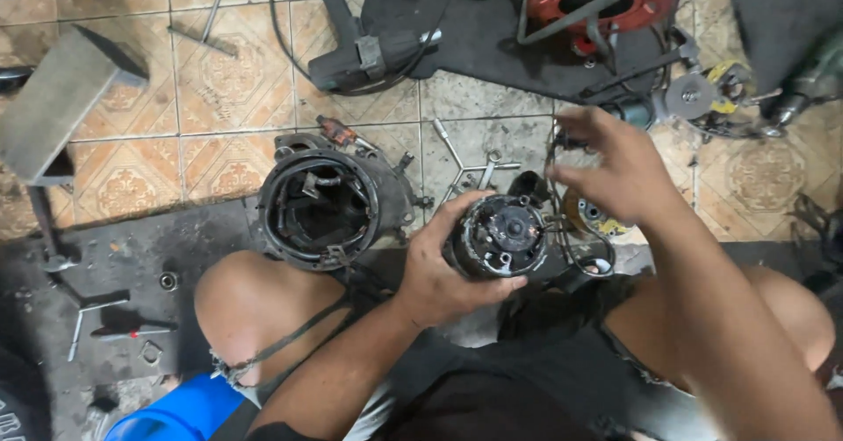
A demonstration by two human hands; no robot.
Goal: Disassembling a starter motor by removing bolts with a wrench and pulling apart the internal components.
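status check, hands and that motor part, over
Left hand gripping round dark motor core. Right hand above it, pinching thin wires. Open round housing on floor beside left knee, clear of both hands.

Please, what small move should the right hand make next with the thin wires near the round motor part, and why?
Probably draw the thin wires aside. The left hand grips the dark round motor part, and the right hand pinches wires hanging beside its open end face.
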